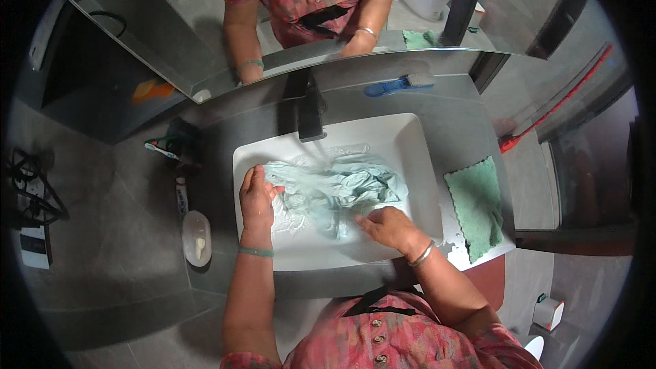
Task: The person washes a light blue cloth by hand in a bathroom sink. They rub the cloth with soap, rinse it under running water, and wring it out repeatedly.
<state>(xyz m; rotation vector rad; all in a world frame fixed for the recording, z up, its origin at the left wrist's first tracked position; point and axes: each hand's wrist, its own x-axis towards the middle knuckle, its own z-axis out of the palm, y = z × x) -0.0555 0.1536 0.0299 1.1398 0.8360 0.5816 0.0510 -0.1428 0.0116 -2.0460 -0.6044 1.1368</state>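
Note:
A wet, pale green cloth point(369, 181) lies bunched in the white rectangular basin point(427, 198), under running water from the black tap point(311, 119). My left hand point(257, 199) is closed on the cloth's left end, close to the basin's left wall. Low on the right side of the cloth, my right hand point(388, 227) has its fingers bent loosely and slightly apart, with nothing visible in them. Its fingertips are by the cloth's lower edge, and some are partly hidden. Splashing water blurs the middle of the cloth.
A green scalloped cloth point(476, 208) lies right of the basin. Behind it rests a blue-handled brush point(400, 85). At left are an oval soap dish point(197, 239), a tube point(182, 195) and a toothbrush point(162, 150). A mirror point(410, 20) overhangs the counter's back.

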